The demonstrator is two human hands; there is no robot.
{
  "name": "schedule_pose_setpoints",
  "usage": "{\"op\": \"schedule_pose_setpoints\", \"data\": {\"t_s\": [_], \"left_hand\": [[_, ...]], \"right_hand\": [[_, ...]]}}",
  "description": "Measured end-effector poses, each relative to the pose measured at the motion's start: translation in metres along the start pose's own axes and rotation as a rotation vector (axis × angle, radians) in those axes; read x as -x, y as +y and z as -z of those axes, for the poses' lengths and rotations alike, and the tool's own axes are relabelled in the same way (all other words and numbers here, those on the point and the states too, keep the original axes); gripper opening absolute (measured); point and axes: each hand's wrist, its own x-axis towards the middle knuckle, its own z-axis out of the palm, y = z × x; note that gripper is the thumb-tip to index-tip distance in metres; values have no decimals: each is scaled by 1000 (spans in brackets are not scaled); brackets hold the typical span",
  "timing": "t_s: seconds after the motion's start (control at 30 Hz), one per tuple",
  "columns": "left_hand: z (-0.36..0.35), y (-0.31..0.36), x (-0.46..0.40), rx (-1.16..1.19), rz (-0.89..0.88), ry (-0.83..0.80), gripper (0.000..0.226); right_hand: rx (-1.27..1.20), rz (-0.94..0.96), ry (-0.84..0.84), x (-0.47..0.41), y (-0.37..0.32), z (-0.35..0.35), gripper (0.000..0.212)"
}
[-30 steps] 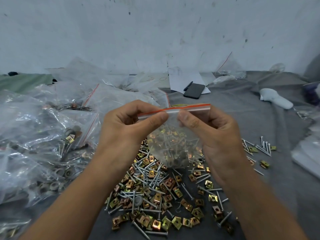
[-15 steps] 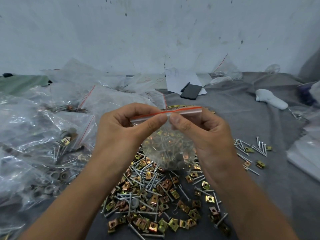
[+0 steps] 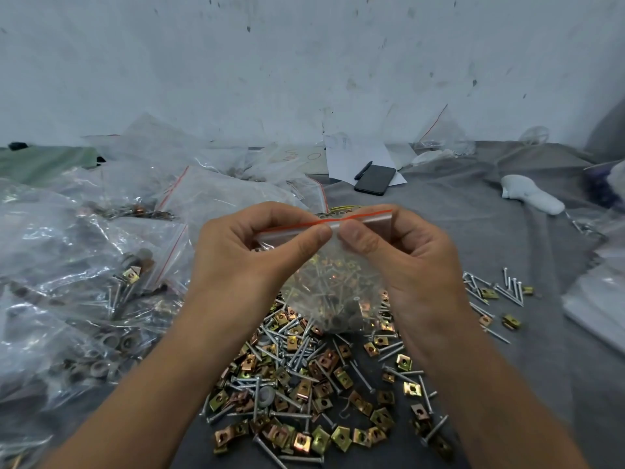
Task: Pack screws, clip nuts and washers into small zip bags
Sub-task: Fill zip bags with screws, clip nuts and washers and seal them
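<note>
So both hands are up in the middle of the view holding one small zip bag (image 3: 333,286) by its top edge. The left hand (image 3: 243,262) pinches the zip strip between thumb and curled fingers (image 3: 270,214), and the right hand (image 3: 406,262) does the same, with the two thumb tips nearly touching at the middle of the strip. The red-lined zip strip (image 3: 324,223) is the long axis here: it runs roughly 9 to 3 o'clock, tilted a bit so the 3 o'clock end sits higher. The bag hangs straight down from the strip toward 6 o'clock, mouth up, with its belly full of screws and clip nuts bulging out below the thumbs and between the two palms.

Right under it on the grey cloth surface (image 3: 473,231) there's a loose pile of clip nuts and screws (image 3: 304,384), with one grey washer (image 3: 264,397) in there. A smaller scatter of screws (image 3: 497,291) sits out at 3 o'clock. At 9 o'clock there's a heap of filled clear bags (image 3: 84,282). Up at 12 o'clock a black phone (image 3: 375,179) lies on white paper (image 3: 351,157), and a white lump (image 3: 527,198) is out around 2 o'clock
</note>
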Motion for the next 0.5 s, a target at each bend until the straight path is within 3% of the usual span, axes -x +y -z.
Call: {"op": "schedule_pose_setpoints", "data": {"t_s": [0.23,0.5], "left_hand": [[3,1,2,-107,-88,-17,12],[2,3,0,-107,-32,33,14]], "right_hand": [[43,61,-29,-1,-2,3,18],[79,65,35,-2,-3,7,22]]}}
